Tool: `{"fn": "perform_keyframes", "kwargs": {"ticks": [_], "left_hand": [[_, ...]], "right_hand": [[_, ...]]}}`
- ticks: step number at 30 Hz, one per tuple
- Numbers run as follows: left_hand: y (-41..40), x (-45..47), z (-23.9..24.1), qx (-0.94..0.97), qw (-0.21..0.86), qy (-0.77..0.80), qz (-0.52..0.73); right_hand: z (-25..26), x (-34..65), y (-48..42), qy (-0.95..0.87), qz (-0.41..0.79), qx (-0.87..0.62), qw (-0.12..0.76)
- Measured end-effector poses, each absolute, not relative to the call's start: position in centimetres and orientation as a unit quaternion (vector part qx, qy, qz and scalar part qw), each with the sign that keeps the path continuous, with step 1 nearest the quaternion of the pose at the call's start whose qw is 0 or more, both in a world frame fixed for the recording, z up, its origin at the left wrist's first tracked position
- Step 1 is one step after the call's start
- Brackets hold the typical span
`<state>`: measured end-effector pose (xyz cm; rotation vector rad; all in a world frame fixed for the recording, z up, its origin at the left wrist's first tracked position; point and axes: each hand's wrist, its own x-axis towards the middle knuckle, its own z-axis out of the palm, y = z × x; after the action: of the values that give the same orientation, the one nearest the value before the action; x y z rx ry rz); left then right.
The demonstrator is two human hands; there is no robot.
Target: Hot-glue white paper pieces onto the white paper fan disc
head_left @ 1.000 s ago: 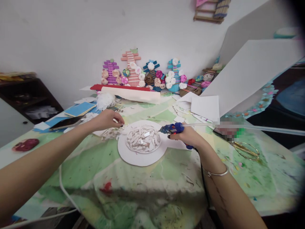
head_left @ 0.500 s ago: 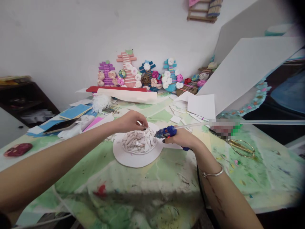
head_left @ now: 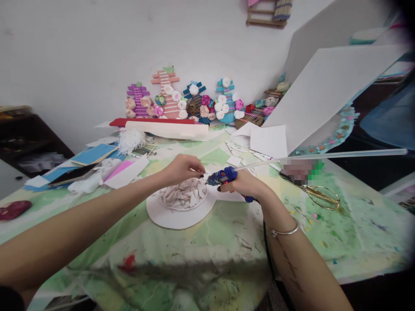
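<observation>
My right hand [head_left: 244,185] grips a blue hot glue gun [head_left: 223,176] with a long clear glue stick [head_left: 324,156] trailing to the right; its nozzle points left. My left hand [head_left: 183,167] is pinched shut just in front of the nozzle, holding a small white piece I can barely make out. Both hands hover over the far edge of a white round disc [head_left: 168,215] that carries a mound of white paper petals [head_left: 183,194].
Gold scissors [head_left: 320,196] lie right of my right arm. White sheets [head_left: 269,140] and a big white board [head_left: 327,86] stand at the back right. Colourful paper-flower crafts [head_left: 181,101] line the wall. Blue and pink sheets [head_left: 97,153] and a phone [head_left: 69,176] lie left.
My left hand came from the loose pieces at the left over to the mound and now meets the glue gun's nozzle. The right hand edged left with the gun.
</observation>
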<state>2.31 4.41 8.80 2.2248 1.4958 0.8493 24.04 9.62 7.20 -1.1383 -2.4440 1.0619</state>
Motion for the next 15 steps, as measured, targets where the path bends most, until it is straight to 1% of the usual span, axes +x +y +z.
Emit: {"fn": "perform_keyframes", "kwargs": {"ticks": [7,11,15], "left_hand": [[4.36,1.83,8.38,0.719,0.213,0.593,0.293],[4.02,2.00,8.62,0.733,0.188,0.590,0.280],[3.59,2.15,8.61,0.769,0.178,0.543,0.287]], "right_hand": [[7.34,23.63,9.21,-0.838,0.358,-0.398,0.109],[7.55,23.47,8.96,-0.836,0.346,-0.412,0.107],[7.69,23.41,8.81,-0.838,0.335,-0.418,0.105]]}}
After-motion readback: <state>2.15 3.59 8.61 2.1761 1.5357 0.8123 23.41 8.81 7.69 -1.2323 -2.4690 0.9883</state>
